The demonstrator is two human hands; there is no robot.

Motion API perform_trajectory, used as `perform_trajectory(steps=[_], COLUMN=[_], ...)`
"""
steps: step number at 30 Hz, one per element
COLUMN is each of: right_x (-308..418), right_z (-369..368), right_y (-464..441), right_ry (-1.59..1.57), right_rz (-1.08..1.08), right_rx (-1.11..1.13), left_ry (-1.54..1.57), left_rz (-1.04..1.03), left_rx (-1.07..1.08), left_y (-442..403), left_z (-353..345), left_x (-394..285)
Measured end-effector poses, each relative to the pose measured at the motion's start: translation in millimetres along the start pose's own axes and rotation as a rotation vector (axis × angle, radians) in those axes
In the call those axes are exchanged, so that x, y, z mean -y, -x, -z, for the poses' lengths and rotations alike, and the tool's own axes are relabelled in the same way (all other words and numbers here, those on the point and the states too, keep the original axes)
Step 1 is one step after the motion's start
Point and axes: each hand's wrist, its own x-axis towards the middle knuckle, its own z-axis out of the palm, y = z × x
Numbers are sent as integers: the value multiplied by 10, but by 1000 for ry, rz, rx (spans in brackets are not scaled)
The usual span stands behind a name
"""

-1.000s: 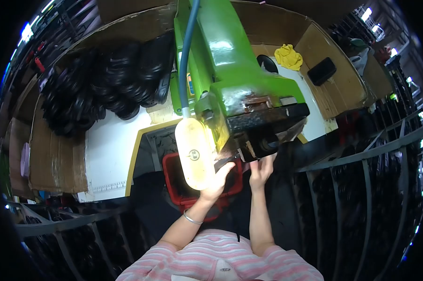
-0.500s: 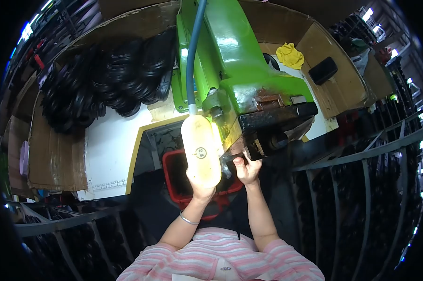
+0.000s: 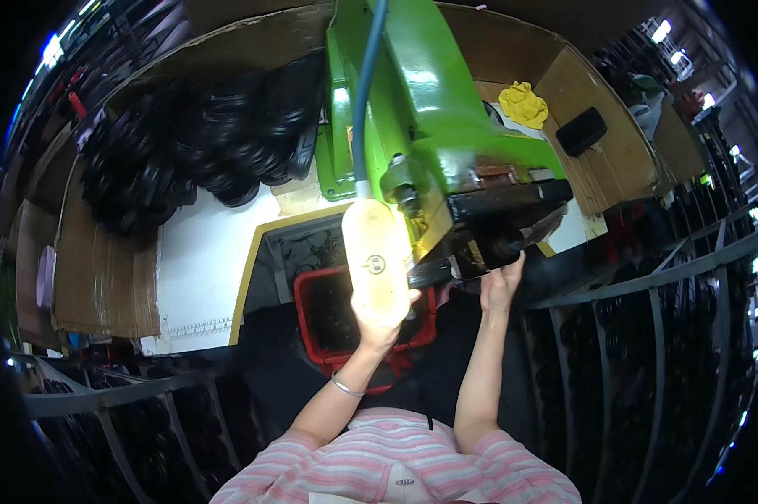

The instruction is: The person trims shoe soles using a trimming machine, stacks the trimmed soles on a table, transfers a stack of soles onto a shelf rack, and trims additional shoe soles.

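Note:
A pale, brightly lit oblong lamp (image 3: 375,244) on a blue-grey cable hangs before the green machine (image 3: 454,92). My left hand (image 3: 377,331) is behind the lamp's lower end; its thumb shows at the right, but the fingers are hidden. Close to that thumb, a dark strip (image 3: 431,274) runs right, under the machine's head. My right hand (image 3: 498,290) is raised against the dark underside of the head, fingers partly curled upward. Whatever lies in its grasp merges with the black parts there.
Black, curved, ribbed pieces (image 3: 228,126) are heaped at the left inside a cardboard surround (image 3: 102,290). A red bin (image 3: 307,328) stands below. To the right lie a yellow cloth (image 3: 523,105) and a black tray-like object (image 3: 581,130). Metal rails (image 3: 647,283) curve along both sides.
My right hand has moved right and up, from a pinch beside the lamp to the far side of the machine's head. My left hand has shifted slightly right. The view has shifted a little.

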Motion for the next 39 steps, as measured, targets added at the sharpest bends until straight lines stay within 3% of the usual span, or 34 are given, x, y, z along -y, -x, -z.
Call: perform_trajectory(steps=[3,6,7,9,12,13,15,19,21,23,25,28,30,31,33,35,37,39], right_x=[126,365,481,577,621,638,649,498,395,310,260,141,178,165,174,217,229,204], right_z=[29,-98,-187,-235,-326,-387,-520,-564,-569,-621,-821,-938,-1077,-1086,-1103,-1106,-1091,-1040], right_y=[-42,-29,-2,51,112,144,207,407,481,571,601,672,682,683,668,630,653,645], right_ry=[83,252,323,374,503,504,490,494,484,461,466,382,429,501,521,544,573,609], right_rz=[140,263,320,322,481,478,491,380,424,373,486,387,425,480,493,571,540,514], right_rx=[-37,-38,-34,-21,61,60,120,133,208,263,277,286,269,271,271,369,332,290], left_ry=[43,-192,-79,-325,-90,53,-165,213,180,181,229,299,-50,-49,-811,-779,-811,-671], left_rz=[-224,-193,-197,-198,-162,100,-52,-22,0,-104,3,56,132,129,175,-31,-296,-302], left_rx=[-115,-3,-83,-84,13,-22,22,-84,-66,25,-78,43,124,126,425,277,226,228], left_y=[-103,-87,-103,-138,-188,-170,-233,-164,-95,-87,-4,28,13,-16,-163,-176,-188,-145], left_z=[-282,65,30,166,366,450,580,725,915,1203,1323,1707,1830,1816,1691,982,557,375], left_x=[-239,14,-91,-185,-349,-440,-545,-660,-696,-592,-581,-392,-312,-248,-151,-253,-201,-118])
